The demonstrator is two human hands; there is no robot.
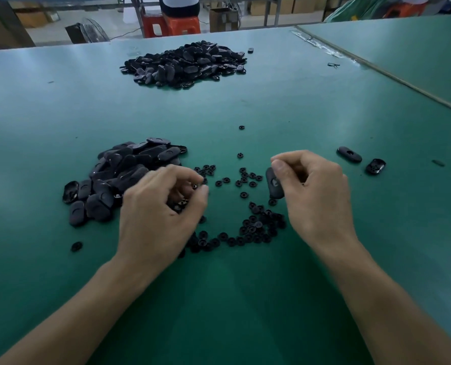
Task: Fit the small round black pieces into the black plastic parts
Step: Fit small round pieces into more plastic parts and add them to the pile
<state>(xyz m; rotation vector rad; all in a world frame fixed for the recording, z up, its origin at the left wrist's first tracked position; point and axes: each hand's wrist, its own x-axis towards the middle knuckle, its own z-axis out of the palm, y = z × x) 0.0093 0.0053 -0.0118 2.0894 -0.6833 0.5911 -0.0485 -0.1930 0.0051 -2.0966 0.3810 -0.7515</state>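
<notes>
1. Here the right hand [314,191] pinches one oval black plastic part [273,184] between the thumb and the curled fingers, and holds it on end, a little above the green table [245,299].
2. The left hand [164,206] has its fingers curled over the small round black pieces [256,227]. Whether it pinches one of them I cannot tell, because the fingers hide it.
3. The round pieces lie scattered on the table between and under both hands, with a dense cluster near the right wrist.
4. A near pile of parts [124,175] lies just beside the left hand, on its left.
5. A bigger far pile [185,64] lies well apart, at the far side of the table.
6. Two loose parts [349,154] lie near each other, to the right of the right hand.
7. Behind the table stands an orange stool [171,25].
</notes>
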